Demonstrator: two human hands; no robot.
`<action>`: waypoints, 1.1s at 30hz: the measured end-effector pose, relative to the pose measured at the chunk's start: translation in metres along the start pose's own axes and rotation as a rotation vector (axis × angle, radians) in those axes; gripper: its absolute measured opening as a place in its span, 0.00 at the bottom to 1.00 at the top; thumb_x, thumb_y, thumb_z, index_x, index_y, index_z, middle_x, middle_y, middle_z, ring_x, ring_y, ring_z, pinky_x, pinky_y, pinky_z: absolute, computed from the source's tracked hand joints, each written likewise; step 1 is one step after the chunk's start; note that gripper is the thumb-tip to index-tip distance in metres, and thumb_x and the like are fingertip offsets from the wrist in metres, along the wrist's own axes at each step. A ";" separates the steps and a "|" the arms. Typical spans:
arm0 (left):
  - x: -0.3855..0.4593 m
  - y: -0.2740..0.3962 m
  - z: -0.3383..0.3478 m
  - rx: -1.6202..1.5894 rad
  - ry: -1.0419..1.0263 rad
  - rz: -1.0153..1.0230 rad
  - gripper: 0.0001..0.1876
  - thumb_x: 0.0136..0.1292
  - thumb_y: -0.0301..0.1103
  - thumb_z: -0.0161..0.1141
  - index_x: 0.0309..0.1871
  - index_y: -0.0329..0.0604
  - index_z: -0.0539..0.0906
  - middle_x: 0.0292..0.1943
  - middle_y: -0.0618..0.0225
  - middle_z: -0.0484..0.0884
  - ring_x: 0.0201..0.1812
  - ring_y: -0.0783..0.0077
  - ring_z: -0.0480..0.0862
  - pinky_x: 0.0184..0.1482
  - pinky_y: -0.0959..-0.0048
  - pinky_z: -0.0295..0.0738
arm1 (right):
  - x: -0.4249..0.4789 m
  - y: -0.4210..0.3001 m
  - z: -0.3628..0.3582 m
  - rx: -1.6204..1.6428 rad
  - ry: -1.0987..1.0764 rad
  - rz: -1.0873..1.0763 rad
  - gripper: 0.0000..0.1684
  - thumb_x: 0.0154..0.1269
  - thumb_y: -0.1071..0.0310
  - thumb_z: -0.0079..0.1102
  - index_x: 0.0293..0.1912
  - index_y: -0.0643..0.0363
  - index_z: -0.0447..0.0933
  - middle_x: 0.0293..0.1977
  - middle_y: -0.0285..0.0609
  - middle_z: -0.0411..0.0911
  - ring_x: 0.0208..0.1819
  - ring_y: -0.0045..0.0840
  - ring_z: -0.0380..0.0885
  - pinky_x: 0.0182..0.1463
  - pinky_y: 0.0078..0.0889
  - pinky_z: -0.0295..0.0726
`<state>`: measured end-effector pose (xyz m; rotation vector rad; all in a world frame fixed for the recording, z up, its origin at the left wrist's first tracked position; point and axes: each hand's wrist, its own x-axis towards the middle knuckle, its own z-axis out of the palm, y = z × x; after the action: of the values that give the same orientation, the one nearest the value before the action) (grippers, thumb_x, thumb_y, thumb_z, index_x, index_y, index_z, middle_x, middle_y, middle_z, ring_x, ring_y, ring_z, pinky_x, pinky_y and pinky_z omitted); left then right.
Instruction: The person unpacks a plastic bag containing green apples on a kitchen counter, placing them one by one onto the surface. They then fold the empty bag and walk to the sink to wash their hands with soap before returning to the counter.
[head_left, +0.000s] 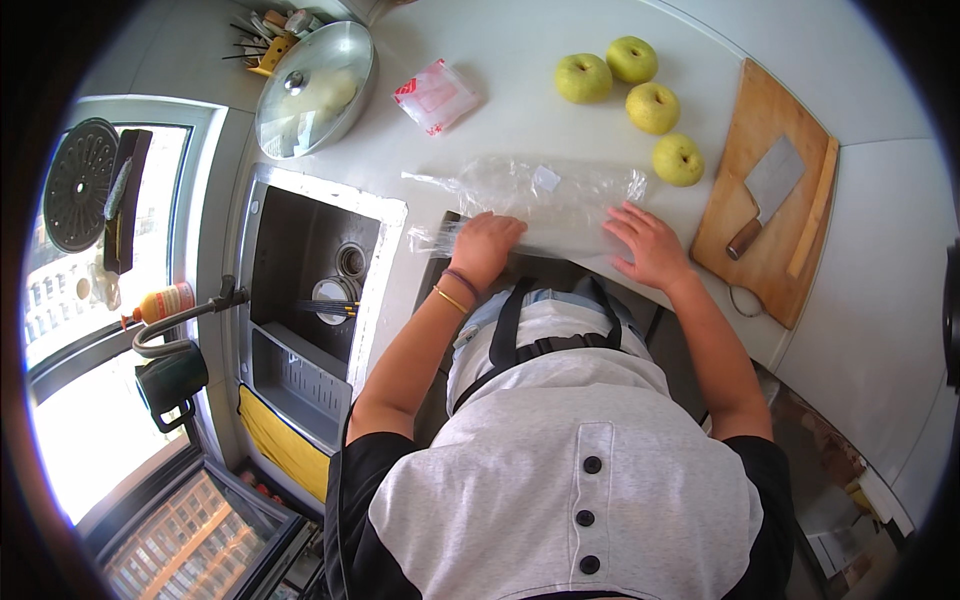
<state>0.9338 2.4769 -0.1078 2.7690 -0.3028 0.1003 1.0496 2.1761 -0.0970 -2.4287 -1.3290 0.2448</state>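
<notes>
A clear plastic bag (559, 199) lies crumpled and flattened along the counter's front edge, a small white label on it. My left hand (487, 244) rests on the bag's near left part, fingers together and bent over; whether they pinch the film is hidden. On the near right part lies my right hand (646, 244), its fingers spread and touching the film. Beyond it sit several round yellow-green fruits, apples or pears, the nearest fruit (678, 160) just past the bag's right end.
To the right, a cleaver (769, 195) lies on a wooden cutting board (739, 142). A small red-and-white plastic packet (436, 97) lies farther back, near a glass-lidded pan (315, 94). At left is a sink (300, 225) with a bowl (334, 296) and chopsticks inside.
</notes>
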 end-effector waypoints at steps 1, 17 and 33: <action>0.005 -0.003 -0.004 -0.024 -0.038 -0.080 0.14 0.59 0.28 0.53 0.47 0.56 0.82 0.43 0.68 0.84 0.46 0.59 0.83 0.55 0.60 0.75 | 0.002 -0.001 -0.002 -0.011 0.011 -0.008 0.27 0.52 0.67 0.64 0.54 0.52 0.77 0.62 0.37 0.72 0.67 0.34 0.66 0.67 0.37 0.69; 0.090 0.012 -0.040 0.340 0.143 0.009 0.23 0.62 0.32 0.55 0.63 0.56 0.76 0.67 0.70 0.70 0.70 0.63 0.65 0.72 0.54 0.56 | 0.083 0.044 -0.028 0.529 -0.468 0.648 0.20 0.65 0.53 0.51 0.37 0.59 0.82 0.32 0.39 0.85 0.33 0.26 0.83 0.34 0.32 0.79; 0.082 0.018 0.050 0.187 -0.114 0.166 0.29 0.70 0.53 0.48 0.74 0.72 0.61 0.76 0.76 0.56 0.76 0.60 0.54 0.73 0.45 0.47 | 0.028 0.048 0.009 0.946 -0.546 0.839 0.16 0.65 0.60 0.52 0.40 0.62 0.79 0.30 0.42 0.83 0.29 0.26 0.83 0.32 0.35 0.84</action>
<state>1.0118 2.4266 -0.1401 2.9355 -0.5807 0.0116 1.0997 2.1780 -0.1239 -1.9196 -0.0982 1.4377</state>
